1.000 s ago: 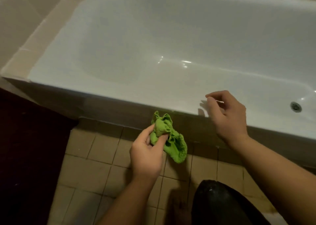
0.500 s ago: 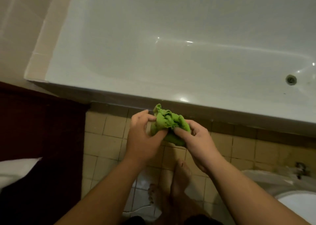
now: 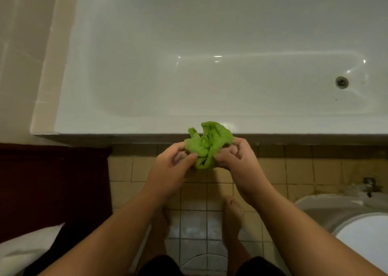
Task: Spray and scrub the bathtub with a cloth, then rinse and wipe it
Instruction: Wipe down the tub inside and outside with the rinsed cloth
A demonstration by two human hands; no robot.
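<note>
A crumpled green cloth [image 3: 207, 143] is bunched between both hands, just in front of the near rim of the white bathtub [image 3: 126, 126]. My left hand [image 3: 172, 166] pinches its left side with thumb and fingers. My right hand [image 3: 239, 162] grips its right side. The tub runs across the whole upper view, and its drain [image 3: 341, 82] sits at the right end. The tub's floor looks shiny, with light streaks on it.
Yellowish floor tiles [image 3: 273, 170] lie below the tub, with my bare feet [image 3: 233, 212] on them. A dark red mat [image 3: 52, 187] covers the floor at left. A white toilet [image 3: 361, 233] stands at the lower right. A beige tiled ledge [image 3: 48, 70] borders the tub's left end.
My right hand left the tub rim and took hold of the cloth with my left hand. The view tilted down onto the floor and feet. The cloth is now more spread out.
</note>
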